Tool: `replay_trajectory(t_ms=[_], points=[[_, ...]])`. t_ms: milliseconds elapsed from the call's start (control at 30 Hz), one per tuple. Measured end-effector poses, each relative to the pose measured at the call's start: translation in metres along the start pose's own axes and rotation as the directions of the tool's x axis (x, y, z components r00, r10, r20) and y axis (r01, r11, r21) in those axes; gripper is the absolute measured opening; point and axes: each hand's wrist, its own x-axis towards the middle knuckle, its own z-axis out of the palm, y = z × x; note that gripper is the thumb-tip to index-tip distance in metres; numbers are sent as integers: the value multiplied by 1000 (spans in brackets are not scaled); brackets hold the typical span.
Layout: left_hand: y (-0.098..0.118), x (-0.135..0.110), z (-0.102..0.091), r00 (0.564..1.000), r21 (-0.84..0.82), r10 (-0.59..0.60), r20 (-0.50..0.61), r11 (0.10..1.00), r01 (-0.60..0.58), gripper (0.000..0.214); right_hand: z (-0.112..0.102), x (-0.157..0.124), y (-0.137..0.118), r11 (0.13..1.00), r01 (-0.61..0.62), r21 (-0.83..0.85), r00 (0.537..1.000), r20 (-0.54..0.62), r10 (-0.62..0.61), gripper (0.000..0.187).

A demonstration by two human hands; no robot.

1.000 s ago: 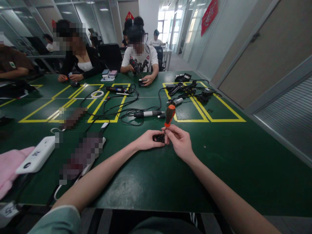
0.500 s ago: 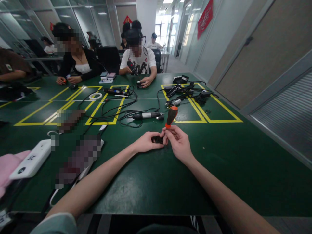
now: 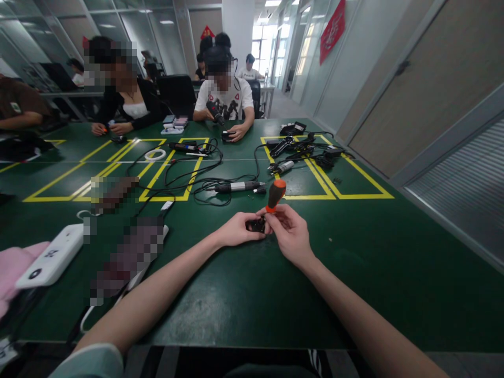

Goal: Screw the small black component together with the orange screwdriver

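My left hand point(image 3: 236, 229) is closed around a small black part point(image 3: 256, 225), resting low over the green table. Thumb and fingers hide much of that part, so its kind does not show. In my right hand point(image 3: 290, 229) is a screwdriver point(image 3: 276, 195) with a black and orange handle. It stands nearly upright, leaning a little to the right, gripped low by the thumb and fingers. Its tip is hidden by my fingers beside the black part, and I cannot tell whether the two touch.
Beyond my hands lies an electric screwdriver point(image 3: 236, 187) with a looping cable. Black cables and parts point(image 3: 303, 148) are piled back right. At left are a white power strip point(image 3: 53, 257) and a pixelated object point(image 3: 128, 257). Co-workers sit across the green table point(image 3: 236, 299); one person point(image 3: 224, 100) holds a power tool.
The screwdriver handle has sunk slightly toward the black part and tilts a little more to the right. Both hands stay in almost the same place.
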Motion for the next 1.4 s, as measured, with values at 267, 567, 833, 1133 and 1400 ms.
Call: replay_trajectory(t_ms=[267,567,833,1133,1400], points=[[-2,1,0,1000,3,0,1,1000,0,24,0,-1,-5,1000,19,-12,1000,14,-19,23],[-2,1,-1,1000,22,-23,-12,999,23,27,0,1,5,999,34,-31,994,-102,-36,23],[2,0,-1,999,6,-49,-17,999,49,26,-2,6,1,988,88,-127,975,-194,-112,29],[-1,-1,0,1000,5,-17,-16,1000,17,27,-5,2,-2,979,158,-131,986,-33,-163,18],[0,-1,1,1000,21,-16,-15,1000,17,26,-4,-1,11,959,172,-223,976,-90,-196,28]])
